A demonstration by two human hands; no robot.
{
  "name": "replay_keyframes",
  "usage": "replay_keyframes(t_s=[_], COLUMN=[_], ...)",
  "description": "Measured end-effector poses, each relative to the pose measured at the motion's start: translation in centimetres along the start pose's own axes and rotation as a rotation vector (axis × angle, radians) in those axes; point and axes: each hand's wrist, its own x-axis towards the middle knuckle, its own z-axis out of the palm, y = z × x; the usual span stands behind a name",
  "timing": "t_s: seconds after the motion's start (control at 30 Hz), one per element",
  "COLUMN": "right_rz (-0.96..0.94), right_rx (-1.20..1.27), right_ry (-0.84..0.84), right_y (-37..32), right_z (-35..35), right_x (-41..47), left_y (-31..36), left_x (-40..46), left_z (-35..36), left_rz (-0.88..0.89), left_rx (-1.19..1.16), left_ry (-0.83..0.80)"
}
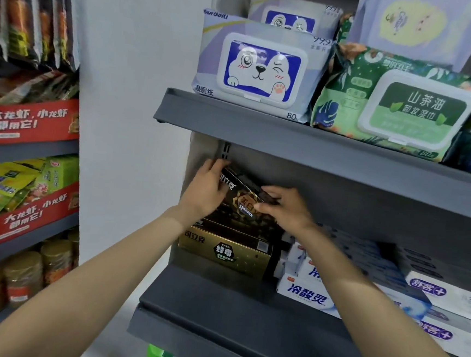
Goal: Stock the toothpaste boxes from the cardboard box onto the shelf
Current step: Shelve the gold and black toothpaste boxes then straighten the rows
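Our two bare arms reached up to the middle shelf (218,299), where our left hand (204,192) and right hand (285,211) both held a dark toothpaste box (241,198), tilted, above the gold toothpaste box (225,251). We thought it would feel light and stiff with smooth sides, so holding it at both ends seemed best. We could not see the cardboard box, and our hands hid much of the dark one.
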Motion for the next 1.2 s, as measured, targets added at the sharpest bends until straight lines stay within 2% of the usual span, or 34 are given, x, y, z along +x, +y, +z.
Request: replay_keyframes(t_s=[0.1,0.17,0.23,0.3,0.53,0.7,0.87,1.0,1.1,1.2], right_rz=[-0.091,-0.152,-0.163,-0.134,-0.134,-0.069,-0.084,-0.089,-0.111,-0.095], right_rx=[-0.238,-0.472,-0.577,-0.560,-0.462,-0.395,-0.277,-0.242,-0.226,-0.195], right_ry=[-0.006,0.044,0.067,0.052,0.185,0.101,0.132,0.016,-0.075,-0.181], right_y=[0.2,0.5,0.8,1.1,0.2,-1.0,-2.0,-3.0,-4.0,-5.3], right_z=[0.8,1.8,2.9,3.7,3.1,2.0,0.9,1.2,2.5,4.9], right_x=[1.6,2.0,1.6,0.9,-2.9,-7.7,-15.5,-22.9,-27.6,-32.1], left_y=[-0.8,-1.2,-1.5,-1.4,1.0,5.3,10.7,13.2,14.4,15.0], left_x=[-0.9,-1.2,-1.5,-1.8,-3.8,-7.3,-13.7,-20.7,-26.6,-32.0], left_z=[-0.4,-0.4,-0.2,0.0,-1.1,-1.5,-2.9,-5.2,-7.3,-9.8], left_rz=[0.107,0.131,0.104,0.073,0.073,0.132,0.132,0.006,-0.029,-0.136], left_rx=[0.229,0.367,0.464,0.500,0.465,0.649,0.650,0.641,0.664,0.641], left_ry=[-0.024,-0.139,-0.304,-0.371,-0.268,-0.362,-0.217,-0.194,-0.270,-0.374])
